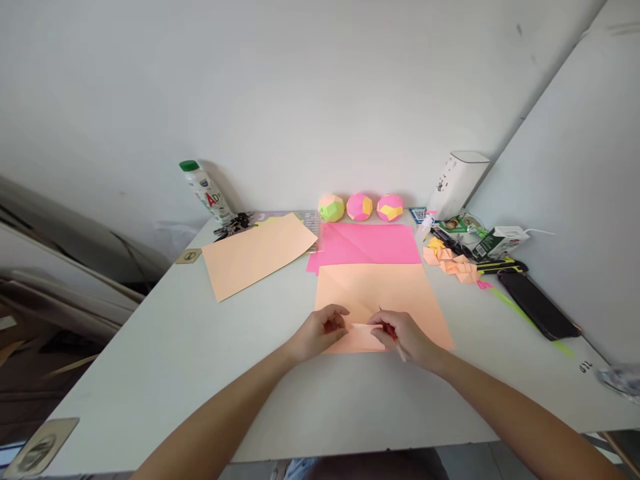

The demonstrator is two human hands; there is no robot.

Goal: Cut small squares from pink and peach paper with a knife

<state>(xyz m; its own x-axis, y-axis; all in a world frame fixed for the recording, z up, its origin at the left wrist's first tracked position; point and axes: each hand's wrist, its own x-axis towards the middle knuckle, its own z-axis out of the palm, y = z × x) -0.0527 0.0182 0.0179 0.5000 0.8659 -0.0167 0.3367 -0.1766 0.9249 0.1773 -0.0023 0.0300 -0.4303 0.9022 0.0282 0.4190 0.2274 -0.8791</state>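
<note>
A small piece of peach paper [364,339] lies between my two hands, just above a larger peach sheet [385,287] on the table. My left hand [320,331] is at its left end, fingers curled and thumb by the edge. My right hand [403,337] pinches the right end between thumb and forefinger. A slim red tool [391,329] with a thin pointed tip is also tucked in my right hand. Its kind is mostly hidden by the fingers. Behind the peach sheet lies a pink sheet [370,243].
Another peach sheet [260,257] lies to the left, near black clips [234,225] and a white bottle [207,193]. Several folded-paper balls [360,207] line the wall. On the right are folded peach pieces [456,267], a drink carton [500,242], a white cylinder [457,183] and a phone [537,303].
</note>
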